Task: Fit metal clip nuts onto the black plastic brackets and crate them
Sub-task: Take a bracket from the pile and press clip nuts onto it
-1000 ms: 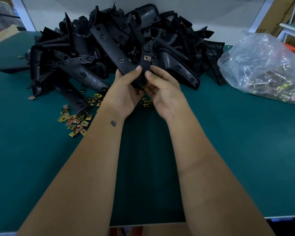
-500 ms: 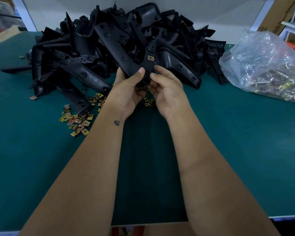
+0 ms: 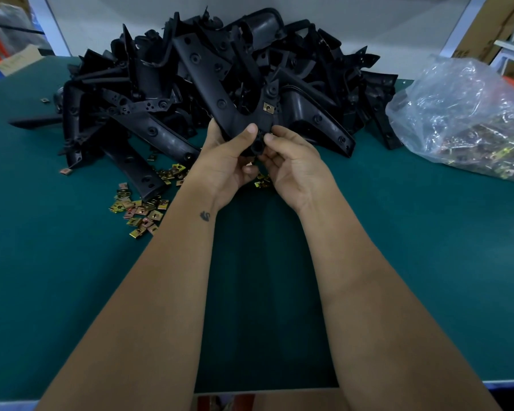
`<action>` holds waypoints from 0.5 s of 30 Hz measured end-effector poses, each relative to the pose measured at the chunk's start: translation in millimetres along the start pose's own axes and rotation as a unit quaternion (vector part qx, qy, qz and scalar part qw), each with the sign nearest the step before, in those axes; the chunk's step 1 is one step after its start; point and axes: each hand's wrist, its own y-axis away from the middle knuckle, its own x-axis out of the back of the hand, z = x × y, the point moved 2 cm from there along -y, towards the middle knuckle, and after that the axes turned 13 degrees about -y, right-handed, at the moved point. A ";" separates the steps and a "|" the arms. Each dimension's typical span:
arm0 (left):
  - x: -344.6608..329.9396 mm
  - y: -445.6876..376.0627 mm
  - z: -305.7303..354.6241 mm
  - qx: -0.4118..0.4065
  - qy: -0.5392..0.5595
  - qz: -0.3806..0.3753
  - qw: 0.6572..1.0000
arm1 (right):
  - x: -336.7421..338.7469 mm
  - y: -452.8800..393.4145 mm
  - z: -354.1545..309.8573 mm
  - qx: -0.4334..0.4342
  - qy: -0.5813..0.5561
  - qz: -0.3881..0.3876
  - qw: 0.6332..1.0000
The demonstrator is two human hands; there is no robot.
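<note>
Bracket in hand: a black plastic bracket [image 3: 220,93] is held up above the desk [image 3: 398,247], in front of the heap, forked into two arms that rise away from the hands.
Fitted nut: one brass-coloured clip nut [image 3: 268,107] is seen seated on the right arm of the held bracket.
Left hand [image 3: 229,161]: curled round the lower end of the bracket, with the thumb laid across its front.
Right hand [image 3: 291,161]: curled on the same lower end from the other side, the thumb pressed against the round boss there.
Heap: a large pile of black brackets [image 3: 149,93] is stacked on the far part of the desk.
Loose nuts: a scatter of clip nuts [image 3: 140,210] is spread on the green surface left of the left forearm, and a few more are seen just beneath the hands.
Bag: a clear plastic bag [image 3: 463,114] is set on the right of the desk, slumped, with many clip nuts gathered in its lower part.
Stray nut: a single one is lying well apart at far left.
</note>
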 end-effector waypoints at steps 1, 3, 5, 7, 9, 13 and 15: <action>0.0 0.0 0.1 0.002 0.000 0.001 1.000 | 0.2 0.0 -0.1 0.000 0.001 0.001 1.000; 0.3 -0.2 0.4 0.004 -0.002 0.002 1.000 | 0.2 0.1 -0.2 -0.001 0.006 0.002 1.000; 0.9 0.1 0.5 0.007 -0.006 0.001 1.000 | 0.0 0.3 -0.1 -0.002 0.007 0.001 1.000; 0.6 0.9 0.4 0.008 -0.017 0.001 1.000 | -0.1 0.4 0.0 0.000 0.012 -0.003 1.000; -0.4 1.8 0.0 0.006 -0.046 0.003 0.999 | -0.3 1.1 -0.5 0.002 0.030 -0.019 0.999; -2.3 2.5 -0.5 0.003 -0.046 0.005 0.999 | -1.3 1.8 -1.2 0.008 0.043 -0.023 0.999; -3.7 1.7 -1.3 0.003 -0.037 0.009 0.999 | -1.4 1.3 -1.8 0.018 0.053 -0.012 0.998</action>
